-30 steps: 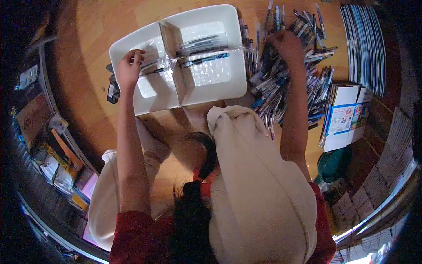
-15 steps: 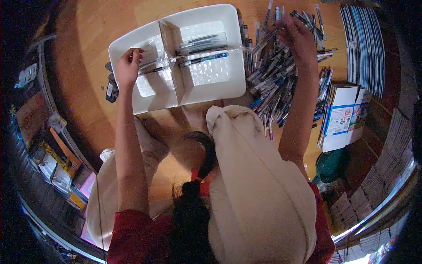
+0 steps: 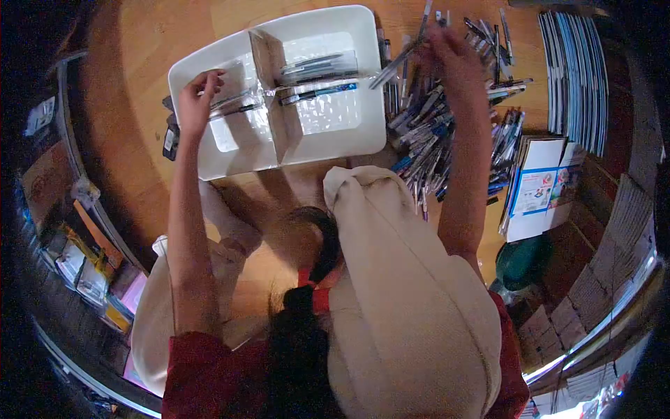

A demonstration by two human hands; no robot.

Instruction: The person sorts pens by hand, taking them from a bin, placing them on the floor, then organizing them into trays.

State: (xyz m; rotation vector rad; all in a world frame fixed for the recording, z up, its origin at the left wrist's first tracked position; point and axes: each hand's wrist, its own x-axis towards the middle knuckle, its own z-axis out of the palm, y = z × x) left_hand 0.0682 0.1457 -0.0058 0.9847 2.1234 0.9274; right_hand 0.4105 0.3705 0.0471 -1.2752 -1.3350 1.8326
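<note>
A white divided tray [image 3: 328,150] sits on the wooden floor, with a few pens [image 3: 321,66] in its right compartment and some in its left. My left hand [image 3: 198,101] hovers over the left compartment, fingers loosely curled and apart, holding nothing that I can see. To the tray's right, my right hand [image 3: 452,61] is above a big heap of pens [image 3: 429,129]. Its fingers are closed on a pen [image 3: 394,66] that slants down-left toward the tray's right rim. Motion blurs these fingers somewhat.
A stack of thin books or folders [image 3: 576,77] stands at the upper right, above a white-and-blue printed carton [image 3: 541,185]. A dark green round object [image 3: 523,262] lies below it. Dark small items [image 3: 169,140] lie by the tray's left side. Shelved goods line the left.
My right hand has moved slightly left, and the pen in it now points at the tray's rim. My left hand stays over the left compartment, with its fingers slightly more spread.
</note>
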